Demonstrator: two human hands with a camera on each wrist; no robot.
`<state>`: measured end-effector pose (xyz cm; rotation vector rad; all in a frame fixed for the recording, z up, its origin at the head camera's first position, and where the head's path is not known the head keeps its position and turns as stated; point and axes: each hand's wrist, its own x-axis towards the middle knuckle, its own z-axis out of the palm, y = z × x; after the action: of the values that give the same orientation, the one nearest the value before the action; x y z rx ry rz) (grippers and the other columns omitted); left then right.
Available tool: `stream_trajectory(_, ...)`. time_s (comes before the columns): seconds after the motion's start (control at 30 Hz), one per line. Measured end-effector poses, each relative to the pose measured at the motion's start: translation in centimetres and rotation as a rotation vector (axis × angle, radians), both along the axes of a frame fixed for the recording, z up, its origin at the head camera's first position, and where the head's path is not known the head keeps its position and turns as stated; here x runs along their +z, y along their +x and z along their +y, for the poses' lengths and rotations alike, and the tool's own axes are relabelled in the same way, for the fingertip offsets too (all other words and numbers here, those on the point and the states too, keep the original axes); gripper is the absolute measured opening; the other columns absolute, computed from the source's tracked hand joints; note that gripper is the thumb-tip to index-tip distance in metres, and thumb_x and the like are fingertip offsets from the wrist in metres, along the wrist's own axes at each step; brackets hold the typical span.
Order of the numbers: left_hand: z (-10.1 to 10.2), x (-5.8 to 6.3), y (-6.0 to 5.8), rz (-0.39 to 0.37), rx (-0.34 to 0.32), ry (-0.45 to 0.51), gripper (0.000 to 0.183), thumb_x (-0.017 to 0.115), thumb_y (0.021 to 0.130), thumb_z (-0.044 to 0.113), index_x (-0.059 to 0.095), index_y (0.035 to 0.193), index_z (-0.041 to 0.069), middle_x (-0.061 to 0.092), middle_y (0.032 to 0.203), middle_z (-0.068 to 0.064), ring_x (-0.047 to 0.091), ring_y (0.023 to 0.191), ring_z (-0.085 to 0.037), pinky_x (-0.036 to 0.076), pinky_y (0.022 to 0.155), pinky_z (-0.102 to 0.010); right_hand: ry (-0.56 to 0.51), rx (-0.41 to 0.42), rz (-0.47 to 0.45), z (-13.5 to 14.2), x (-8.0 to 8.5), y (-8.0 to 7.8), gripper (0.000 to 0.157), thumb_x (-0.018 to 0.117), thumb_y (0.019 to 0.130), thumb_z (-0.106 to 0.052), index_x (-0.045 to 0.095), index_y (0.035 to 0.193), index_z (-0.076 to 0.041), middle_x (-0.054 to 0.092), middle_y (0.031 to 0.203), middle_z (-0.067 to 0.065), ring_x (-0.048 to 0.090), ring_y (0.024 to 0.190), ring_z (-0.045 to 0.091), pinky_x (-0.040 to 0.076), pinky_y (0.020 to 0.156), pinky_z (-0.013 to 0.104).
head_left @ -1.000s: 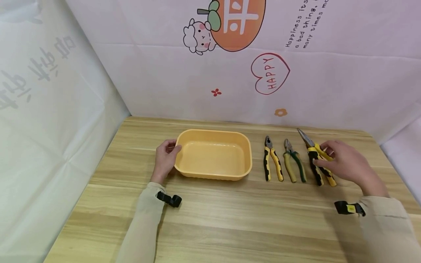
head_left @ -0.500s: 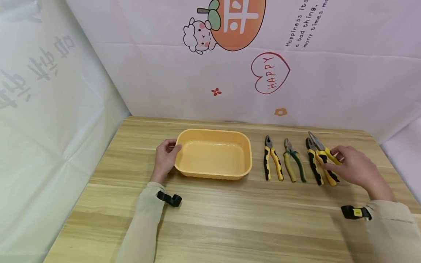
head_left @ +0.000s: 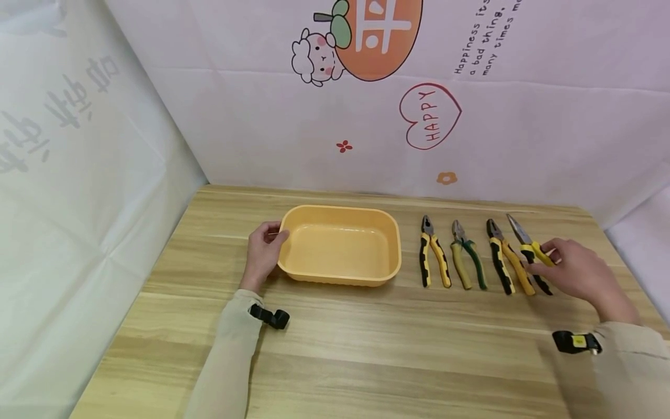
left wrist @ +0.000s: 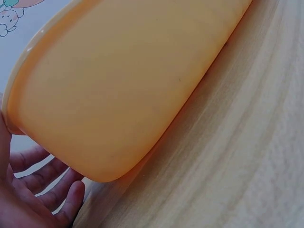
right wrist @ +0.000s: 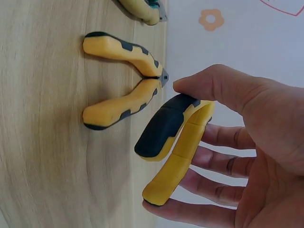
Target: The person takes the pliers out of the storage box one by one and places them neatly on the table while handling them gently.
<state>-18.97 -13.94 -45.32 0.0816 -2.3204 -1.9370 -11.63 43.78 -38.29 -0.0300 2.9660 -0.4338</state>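
Note:
My left hand (head_left: 262, 256) grips the left end of a yellow-orange plastic tub (head_left: 340, 251), thumb at its rim and fingers outside the wall; the left wrist view shows these fingers (left wrist: 45, 175) behind the tub's corner. Over at the right, my right hand (head_left: 578, 270) holds needle-nose pliers (head_left: 520, 231) with yellow-and-black handles, tips pointing away. The right wrist view shows the thumb and several fingers around the two handles (right wrist: 178, 159). Just left of them lie yellow-and-black combination pliers (head_left: 499, 265), handles spread.
Pliers with green and olive handles (head_left: 460, 265) lie further left. Beside the tub lie another yellow-and-black pair of pliers (head_left: 425, 262). All rest on a wood-grain table (head_left: 366, 355). A printed white cloth (head_left: 251, 128) hangs behind the table's far edge.
My right hand has moved right with the needle-nose pliers, from above the rightmost combination pliers to their right side, uncovering them. The left hand and tub have stayed still.

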Motion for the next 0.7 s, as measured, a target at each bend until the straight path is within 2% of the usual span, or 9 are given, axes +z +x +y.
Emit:
stream_trajectory(0.37, 0.0, 0.0, 0.0, 0.0, -0.001, -0.002, 0.029, 0.064, 0.099, 0.009, 0.063, 0.123, -0.006, 0.064, 0.118, -0.022, 0.063, 0.103, -0.032, 0.054, 0.077, -0.021, 0.014, -0.058, -0.057, 1.5, -0.2, 0.1, 0.073, 0.066, 0.097, -0.042, 0.048, 0.122, 0.023, 0.058, 0.105, 0.041, 0.06, 0.088, 0.051, 0.05, 0.06, 0.051)
stream_trajectory(0.7, 0.1, 0.2, 0.2, -0.003, 0.0, -0.006, 0.028, 0.063, 0.099, 0.009, 0.063, 0.123, -0.006, 0.063, 0.119, -0.021, 0.062, 0.104, -0.031, 0.053, 0.079, -0.023, 0.039, -0.098, -0.081, 2.1, -0.7, -0.1, 0.074, 0.069, 0.095, -0.041, 0.046, 0.119, 0.026, 0.058, 0.1, 0.042, 0.061, 0.082, 0.049, 0.05, 0.057, 0.05)
